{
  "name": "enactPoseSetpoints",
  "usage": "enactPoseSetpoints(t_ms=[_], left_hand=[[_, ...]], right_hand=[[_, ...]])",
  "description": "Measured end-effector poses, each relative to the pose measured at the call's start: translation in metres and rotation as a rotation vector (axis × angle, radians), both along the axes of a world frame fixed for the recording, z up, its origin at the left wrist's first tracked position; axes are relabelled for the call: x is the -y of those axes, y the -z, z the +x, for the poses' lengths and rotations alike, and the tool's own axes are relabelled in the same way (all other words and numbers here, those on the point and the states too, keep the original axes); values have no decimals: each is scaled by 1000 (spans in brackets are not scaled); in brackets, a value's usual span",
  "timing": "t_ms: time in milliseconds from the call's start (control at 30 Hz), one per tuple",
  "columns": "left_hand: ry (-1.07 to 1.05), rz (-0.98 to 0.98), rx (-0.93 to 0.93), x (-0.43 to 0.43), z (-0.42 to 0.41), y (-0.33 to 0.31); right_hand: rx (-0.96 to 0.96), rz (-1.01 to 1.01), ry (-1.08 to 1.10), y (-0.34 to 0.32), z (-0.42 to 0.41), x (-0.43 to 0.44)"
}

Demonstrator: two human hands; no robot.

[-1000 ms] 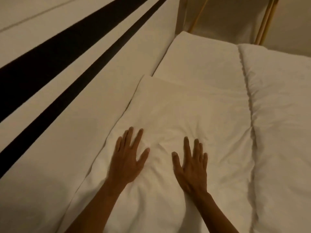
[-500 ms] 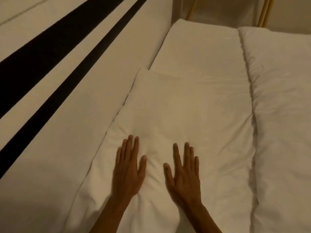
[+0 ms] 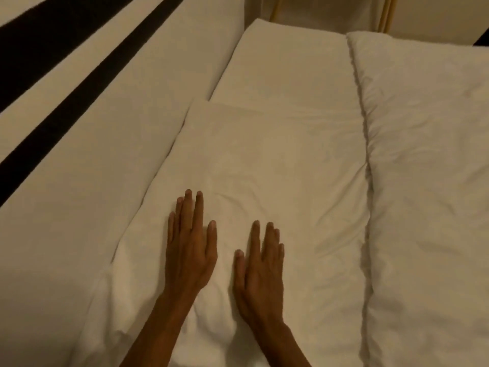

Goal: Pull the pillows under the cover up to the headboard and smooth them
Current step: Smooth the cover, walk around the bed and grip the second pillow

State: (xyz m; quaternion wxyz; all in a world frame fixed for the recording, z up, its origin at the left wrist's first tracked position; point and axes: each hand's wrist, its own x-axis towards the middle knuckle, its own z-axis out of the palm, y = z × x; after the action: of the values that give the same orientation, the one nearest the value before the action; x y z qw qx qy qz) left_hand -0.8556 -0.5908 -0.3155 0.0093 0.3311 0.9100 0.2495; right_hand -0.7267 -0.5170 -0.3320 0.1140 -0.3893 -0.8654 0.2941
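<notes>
A white pillow (image 3: 277, 160) lies along the pale headboard (image 3: 127, 123) on the left, its left edge against it. A second white pillow (image 3: 285, 64) lies beyond it, partly under the near one's far corner. My left hand (image 3: 189, 245) rests flat on the near pillow, fingers together and holding nothing. My right hand (image 3: 260, 266) lies flat beside it, a small gap between the two. The fabric bunches into wrinkles around and below my wrists. The white cover (image 3: 428, 181) forms a thick roll along the pillows' right side.
Two dark stripes (image 3: 79, 94) run along the headboard and wall on the left. Thin yellow rods (image 3: 385, 14) and a beige wall stand past the bed's far end. A seam (image 3: 366, 154) separates pillows from cover.
Both hands have slid back toward me across the near pillow and closer together, fingers drawn in. The view has shifted slightly, showing more of the far pillow.
</notes>
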Motion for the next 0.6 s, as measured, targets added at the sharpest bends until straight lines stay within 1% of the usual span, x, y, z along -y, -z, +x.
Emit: enactPoseSetpoints(t_ms=[67,167,233,300,367,433,533,600], left_hand=[[-16,-105,17,-4,0,16],[-30,-152,34,7,3,20],[-8,-151,59,25,4,18],[42,-110,103,45,0,14],[53,-50,130,50,-12,4],[81,14,95,29,-33,-10],[139,107,7,-37,-73,-26],[151,44,10,-79,-101,-22]], right_hand=[[23,10,37,14,2,7],[75,-32,127,29,24,8],[84,-46,110,34,42,8],[84,14,78,35,55,-2],[46,58,88,26,54,-26],[7,85,75,15,33,-53],[-84,120,3,-8,-40,-85],[-86,73,-45,-12,-93,-104]])
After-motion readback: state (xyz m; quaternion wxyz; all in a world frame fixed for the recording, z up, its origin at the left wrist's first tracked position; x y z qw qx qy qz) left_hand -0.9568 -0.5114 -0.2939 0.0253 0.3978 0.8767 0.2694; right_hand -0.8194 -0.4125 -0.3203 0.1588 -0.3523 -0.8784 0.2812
